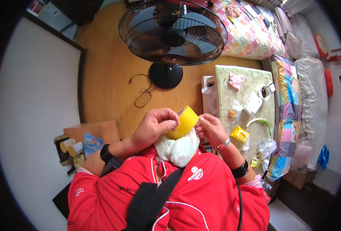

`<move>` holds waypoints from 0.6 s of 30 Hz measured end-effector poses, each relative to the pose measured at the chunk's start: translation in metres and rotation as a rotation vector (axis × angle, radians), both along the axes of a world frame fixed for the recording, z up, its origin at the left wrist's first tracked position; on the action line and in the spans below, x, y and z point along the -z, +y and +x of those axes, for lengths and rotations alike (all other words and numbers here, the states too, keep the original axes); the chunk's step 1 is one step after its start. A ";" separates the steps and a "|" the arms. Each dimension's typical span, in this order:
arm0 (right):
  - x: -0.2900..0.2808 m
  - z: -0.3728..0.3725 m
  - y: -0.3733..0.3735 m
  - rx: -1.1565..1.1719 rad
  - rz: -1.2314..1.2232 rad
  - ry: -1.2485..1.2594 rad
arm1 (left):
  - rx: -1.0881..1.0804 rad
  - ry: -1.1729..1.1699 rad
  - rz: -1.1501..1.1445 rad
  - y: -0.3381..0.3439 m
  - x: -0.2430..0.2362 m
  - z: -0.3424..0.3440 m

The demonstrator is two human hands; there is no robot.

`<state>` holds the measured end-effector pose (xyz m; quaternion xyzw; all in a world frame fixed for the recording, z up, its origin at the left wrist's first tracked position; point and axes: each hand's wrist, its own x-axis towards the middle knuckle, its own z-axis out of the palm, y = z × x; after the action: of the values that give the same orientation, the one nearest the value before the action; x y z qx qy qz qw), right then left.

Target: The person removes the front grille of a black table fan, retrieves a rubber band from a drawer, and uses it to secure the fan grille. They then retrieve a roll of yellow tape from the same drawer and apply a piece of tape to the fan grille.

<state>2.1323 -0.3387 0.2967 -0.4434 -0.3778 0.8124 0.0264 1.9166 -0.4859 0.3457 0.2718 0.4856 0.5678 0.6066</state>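
A roll of yellow packing tape (pixel 188 122) is held up in front of my chest, tilted. My left hand (pixel 159 124) grips it from the left, thumb and fingers closed at its edge. My right hand (pixel 213 130) is at the roll's right side with thumb and forefinger pinched together; whatever lies between those fingertips is too small to make out. Just below the roll, a white, soft-looking bundle (pixel 180 151) rests against my red top. Its upper part is hidden behind the tape and my hands.
A large black floor fan (pixel 173 36) stands ahead, its cord (pixel 142 98) loose on the wooden floor. To the right, a low table (pixel 226 100) carries a tape roll (pixel 264 92), a yellow packet (pixel 240 134), a green onion (pixel 261 121) and plastic bags. Cups (pixel 76 149) stand at left.
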 end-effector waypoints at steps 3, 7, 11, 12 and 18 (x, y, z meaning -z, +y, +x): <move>0.003 -0.001 -0.032 0.015 -0.137 0.234 | -0.143 -0.346 0.010 0.013 0.014 -0.002; 0.015 -0.012 -0.043 0.017 0.175 0.387 | -0.086 -0.440 -0.049 0.038 0.030 0.006; 0.048 0.003 -0.030 0.165 0.202 0.366 | 0.104 -0.352 -0.032 0.070 0.047 0.008; 0.061 0.013 -0.027 0.188 0.190 0.333 | 0.123 -0.287 -0.020 0.077 0.052 0.009; 0.206 0.090 0.024 0.341 0.323 -0.348 | -0.004 -0.067 -0.137 0.095 0.068 -0.008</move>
<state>2.2219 -0.3150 0.0911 -0.6233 -0.4210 0.6373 0.1675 1.9082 -0.3912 0.2781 0.2097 0.5034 0.5432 0.6384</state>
